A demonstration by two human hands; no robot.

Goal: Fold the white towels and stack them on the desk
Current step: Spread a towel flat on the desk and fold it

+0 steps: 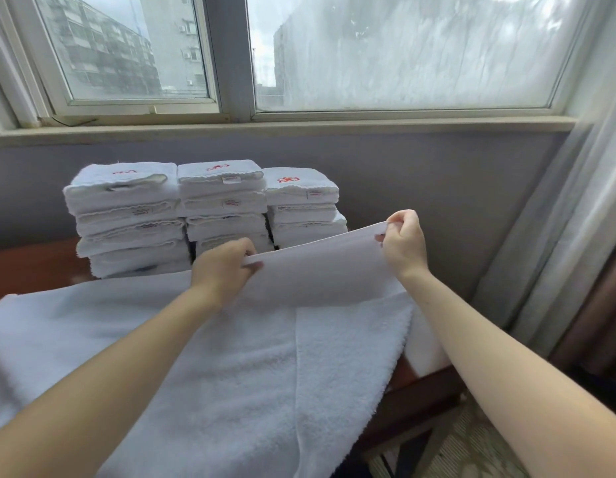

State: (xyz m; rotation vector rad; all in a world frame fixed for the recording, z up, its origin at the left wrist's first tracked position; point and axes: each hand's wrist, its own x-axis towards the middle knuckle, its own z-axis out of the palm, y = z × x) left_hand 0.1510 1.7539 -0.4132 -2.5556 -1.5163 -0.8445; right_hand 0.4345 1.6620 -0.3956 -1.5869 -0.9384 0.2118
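A large white towel (230, 357) lies spread over the brown desk (30, 263) in front of me. Its far edge (320, 267) is lifted off the desk. My left hand (223, 267) pinches that edge near the middle, and my right hand (403, 243) pinches its right corner, held higher. Behind the lifted edge stand three stacks of folded white towels (203, 215) with red logos and small labels, side by side at the desk's far side; their lower parts are partly hidden by the lifted towel.
A grey wall and a window sill (299, 127) run behind the stacks. A pale curtain (568, 219) hangs at the right. The desk's right edge (423, 391) drops to a patterned floor. The towel's right part hangs over that edge.
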